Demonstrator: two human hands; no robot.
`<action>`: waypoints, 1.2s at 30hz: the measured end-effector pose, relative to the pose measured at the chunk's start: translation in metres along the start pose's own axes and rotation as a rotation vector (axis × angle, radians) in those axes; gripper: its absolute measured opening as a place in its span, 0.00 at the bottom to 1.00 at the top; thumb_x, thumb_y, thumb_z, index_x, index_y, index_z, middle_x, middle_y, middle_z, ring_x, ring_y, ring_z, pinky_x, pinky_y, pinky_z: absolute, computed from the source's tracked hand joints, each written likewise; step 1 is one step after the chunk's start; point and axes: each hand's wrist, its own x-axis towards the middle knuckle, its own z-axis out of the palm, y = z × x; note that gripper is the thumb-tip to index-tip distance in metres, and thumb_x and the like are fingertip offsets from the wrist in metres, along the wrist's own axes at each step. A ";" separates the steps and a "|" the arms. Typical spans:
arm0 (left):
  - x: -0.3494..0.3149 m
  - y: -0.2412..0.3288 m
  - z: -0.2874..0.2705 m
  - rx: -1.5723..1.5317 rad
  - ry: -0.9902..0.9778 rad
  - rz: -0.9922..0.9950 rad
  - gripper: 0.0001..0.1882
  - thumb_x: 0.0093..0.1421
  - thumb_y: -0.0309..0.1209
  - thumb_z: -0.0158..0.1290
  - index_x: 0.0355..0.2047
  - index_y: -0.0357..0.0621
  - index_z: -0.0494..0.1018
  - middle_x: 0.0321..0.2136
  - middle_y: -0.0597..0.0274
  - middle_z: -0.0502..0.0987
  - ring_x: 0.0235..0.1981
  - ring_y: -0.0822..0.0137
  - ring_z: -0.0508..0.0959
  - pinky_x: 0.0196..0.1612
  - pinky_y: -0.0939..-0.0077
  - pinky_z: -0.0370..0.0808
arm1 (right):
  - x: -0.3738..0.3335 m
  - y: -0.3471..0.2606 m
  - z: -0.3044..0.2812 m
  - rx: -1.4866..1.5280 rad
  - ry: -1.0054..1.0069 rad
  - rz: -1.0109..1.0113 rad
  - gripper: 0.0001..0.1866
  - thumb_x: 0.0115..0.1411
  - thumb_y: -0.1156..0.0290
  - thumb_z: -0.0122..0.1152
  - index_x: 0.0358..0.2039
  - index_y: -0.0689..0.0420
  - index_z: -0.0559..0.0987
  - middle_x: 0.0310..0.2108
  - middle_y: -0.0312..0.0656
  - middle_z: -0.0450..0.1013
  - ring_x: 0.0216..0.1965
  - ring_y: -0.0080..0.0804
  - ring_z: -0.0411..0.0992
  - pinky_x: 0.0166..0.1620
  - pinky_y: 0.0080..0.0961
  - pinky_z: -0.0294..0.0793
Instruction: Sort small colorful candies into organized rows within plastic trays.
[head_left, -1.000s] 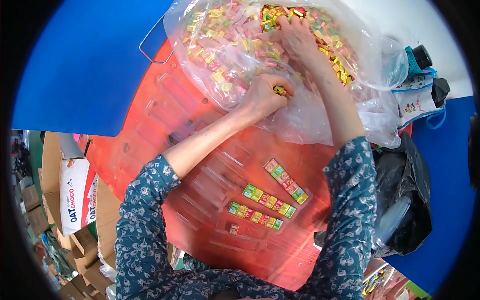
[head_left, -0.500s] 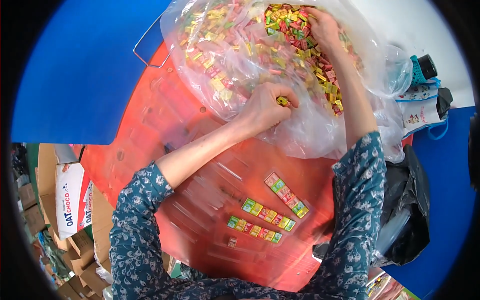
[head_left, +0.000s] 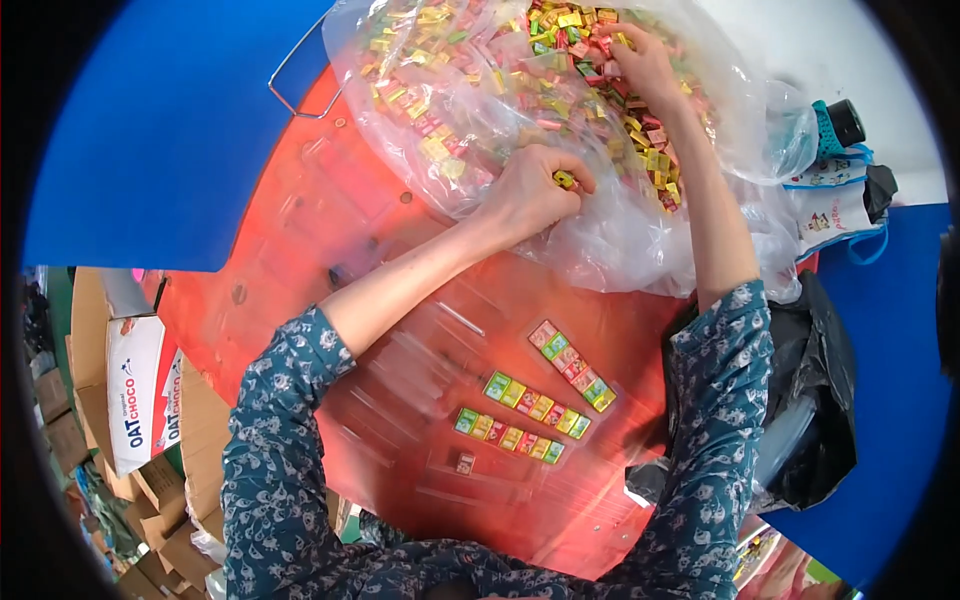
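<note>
A large clear plastic bag (head_left: 590, 245) of small wrapped sweets (head_left: 655, 165) in yellow, red, pink and green lies at the far side of the table. My left hand (head_left: 540, 195) is closed at the bag's near edge, with a yellow wrapped sweet (head_left: 564, 180) showing between thumb and fingers. Inside the bag's opening, my right hand (head_left: 648, 72) pinches a yellow sweet (head_left: 622, 40) above the pile. Nearer me, three clear narrow trays hold rows of sweets: one slanted row (head_left: 572, 366) and two others (head_left: 537, 405), (head_left: 509, 436). A single sweet (head_left: 465, 463) lies in another clear tray.
Several clear trays (head_left: 400, 370) are spread over the red table (head_left: 270, 290). A wire handle (head_left: 300, 75) sticks out at the upper left. On the right are a black plastic bag (head_left: 815, 390), a cloth bag (head_left: 830, 215) and a black-lidded bottle (head_left: 835, 128). Cardboard boxes (head_left: 90, 400) stand left.
My right hand has drawn back a little toward me over the pile, and a yellow sweet now shows at its fingertips. My left hand keeps its hold at the bag's edge.
</note>
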 end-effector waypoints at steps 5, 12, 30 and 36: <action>-0.003 -0.003 -0.009 0.017 -0.012 -0.025 0.09 0.45 0.22 0.53 0.30 0.36 0.76 0.23 0.63 0.77 0.25 0.76 0.75 0.30 0.83 0.72 | -0.031 -0.047 -0.029 0.957 -0.343 0.489 0.12 0.60 0.76 0.50 0.45 0.57 0.73 0.26 0.37 0.69 0.26 0.22 0.68 0.21 0.14 0.64; -0.020 0.038 -0.024 -0.955 -0.005 -0.383 0.26 0.60 0.49 0.47 0.40 0.33 0.71 0.30 0.53 0.76 0.33 0.58 0.79 0.35 0.69 0.78 | -0.093 -0.111 -0.049 1.041 -0.164 0.573 0.12 0.60 0.76 0.49 0.45 0.58 0.71 0.22 0.34 0.66 0.20 0.19 0.65 0.19 0.14 0.60; -0.132 0.075 0.028 -1.465 0.268 -0.431 0.22 0.62 0.44 0.38 0.46 0.39 0.66 0.43 0.50 0.72 0.49 0.52 0.70 0.53 0.45 0.65 | -0.239 -0.202 -0.024 0.849 -0.216 0.097 0.15 0.64 0.72 0.44 0.49 0.65 0.69 0.41 0.44 0.73 0.44 0.27 0.70 0.47 0.22 0.70; -0.161 0.089 0.044 -1.429 0.152 -0.464 0.21 0.63 0.42 0.38 0.48 0.40 0.65 0.44 0.51 0.72 0.48 0.52 0.72 0.51 0.46 0.68 | -0.270 -0.204 -0.048 0.779 -0.242 0.066 0.17 0.57 0.82 0.46 0.49 0.66 0.69 0.43 0.44 0.72 0.43 0.27 0.71 0.47 0.21 0.71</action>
